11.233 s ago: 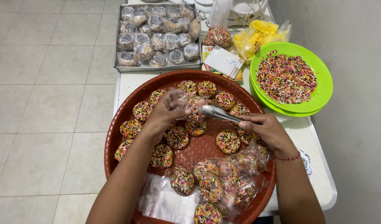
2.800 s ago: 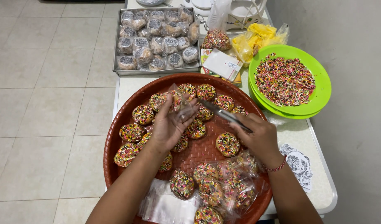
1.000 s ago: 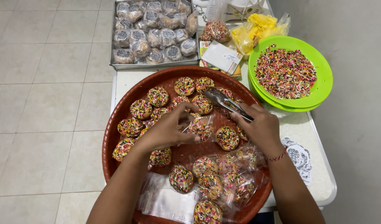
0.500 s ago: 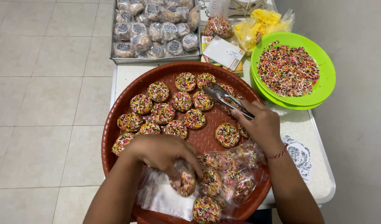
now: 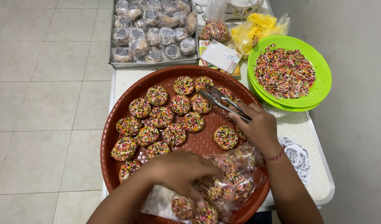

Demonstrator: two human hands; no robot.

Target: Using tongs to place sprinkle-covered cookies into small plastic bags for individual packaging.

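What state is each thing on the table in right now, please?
left hand: palm down on the bagged doughnuts.
right hand: gripping metal tongs, tips apart, empty.
brown round tray: loose sprinkled doughnuts unwrapped.
green plate: heaped with sprinkles.
metal tray: full of wrapped pieces.

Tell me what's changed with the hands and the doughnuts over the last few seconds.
The left hand has dropped from the tray's middle, where it held a clear bag, to the bagged doughnuts at the near edge. The right hand still holds the metal tongs. The red tray and green plate of sprinkles are unchanged.
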